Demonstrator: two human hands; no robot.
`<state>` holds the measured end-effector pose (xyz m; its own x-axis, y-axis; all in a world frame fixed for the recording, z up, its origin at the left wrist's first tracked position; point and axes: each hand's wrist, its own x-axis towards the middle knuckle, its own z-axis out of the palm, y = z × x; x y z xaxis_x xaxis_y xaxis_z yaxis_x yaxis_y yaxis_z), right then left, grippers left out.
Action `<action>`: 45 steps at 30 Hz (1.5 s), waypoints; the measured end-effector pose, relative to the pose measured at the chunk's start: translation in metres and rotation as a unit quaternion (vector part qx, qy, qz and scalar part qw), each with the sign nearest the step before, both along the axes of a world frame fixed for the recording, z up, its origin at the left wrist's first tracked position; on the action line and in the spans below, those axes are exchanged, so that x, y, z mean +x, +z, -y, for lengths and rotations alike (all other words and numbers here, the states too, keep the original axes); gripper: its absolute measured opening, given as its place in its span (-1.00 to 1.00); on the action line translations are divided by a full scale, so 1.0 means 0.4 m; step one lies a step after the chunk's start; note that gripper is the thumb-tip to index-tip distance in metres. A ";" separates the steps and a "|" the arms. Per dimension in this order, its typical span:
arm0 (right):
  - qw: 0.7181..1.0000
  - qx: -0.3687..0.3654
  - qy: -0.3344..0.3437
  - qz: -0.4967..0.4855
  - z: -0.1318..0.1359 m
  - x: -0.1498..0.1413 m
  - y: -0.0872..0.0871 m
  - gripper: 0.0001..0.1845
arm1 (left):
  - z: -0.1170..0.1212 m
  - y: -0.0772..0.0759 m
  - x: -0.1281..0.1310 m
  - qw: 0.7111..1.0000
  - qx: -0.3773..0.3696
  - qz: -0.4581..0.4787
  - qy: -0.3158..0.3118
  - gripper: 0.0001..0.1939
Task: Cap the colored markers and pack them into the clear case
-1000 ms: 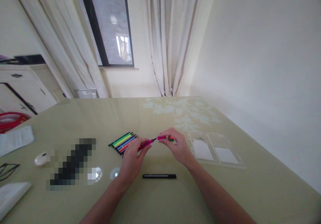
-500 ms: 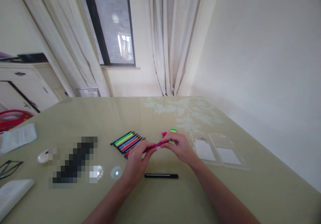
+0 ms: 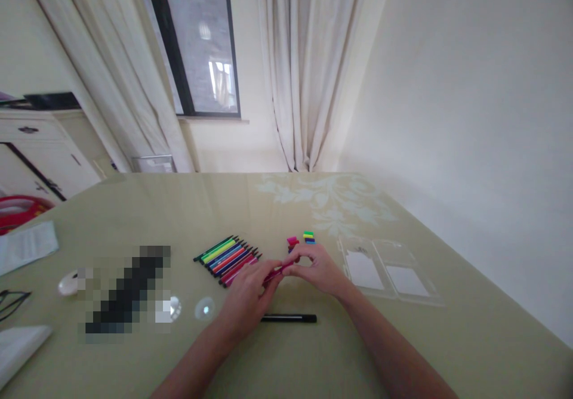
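Observation:
Both hands meet over the table on one pink marker pen [image 3: 274,274]. My left hand [image 3: 248,291] is closed around its body, with most of the barrel hidden by the fingers. The thumb and forefinger of my right hand [image 3: 316,268] pinch its far end; whether the cap is on or off there cannot be made out. Left of the hands lies a slanted row of uncapped marker pens [image 3: 228,259] in several colours, black tips pointing away. Just beyond my right hand are small pink and red caps [image 3: 292,241] and green, yellow and blue caps [image 3: 308,236].
A black marker [image 3: 293,318] lies crosswise nearer to me, partly behind my left hand. An opened clear plastic case [image 3: 389,271] is on the right. Leftward are a pixelated dark object [image 3: 129,291], a white mouse [image 3: 68,284], glasses [image 3: 15,303] and paper [image 3: 29,247].
Both hands have come slightly lower and nearer, still on the pink marker. More of the coloured caps now show beyond my right hand, and my left hand covers the black marker's end.

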<state>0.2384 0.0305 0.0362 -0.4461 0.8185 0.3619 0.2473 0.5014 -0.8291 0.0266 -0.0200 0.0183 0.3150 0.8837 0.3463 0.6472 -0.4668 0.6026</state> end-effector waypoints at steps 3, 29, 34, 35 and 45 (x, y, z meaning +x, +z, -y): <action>0.996 0.003 -0.093 0.004 -0.013 0.006 -0.012 -0.70 | 0.013 0.009 0.014 0.997 -0.031 -0.051 -0.051 -0.81; 0.947 0.169 -0.097 0.254 -0.016 -0.022 -0.060 -0.86 | -0.052 -0.020 -0.071 0.971 0.008 -0.182 0.154 -0.80; 0.965 0.164 -0.126 0.164 -0.021 -0.010 -0.043 -0.80 | -0.051 -0.001 -0.053 0.989 0.000 -0.080 0.124 -0.79; 0.966 0.165 -0.128 0.152 -0.020 -0.009 -0.039 -0.79 | -0.050 0.002 -0.051 0.990 0.004 -0.066 0.122 -0.79; 0.974 0.175 -0.108 0.100 -0.008 -0.018 -0.031 -0.76 | -0.048 -0.010 -0.045 0.996 0.029 0.006 0.089 -0.85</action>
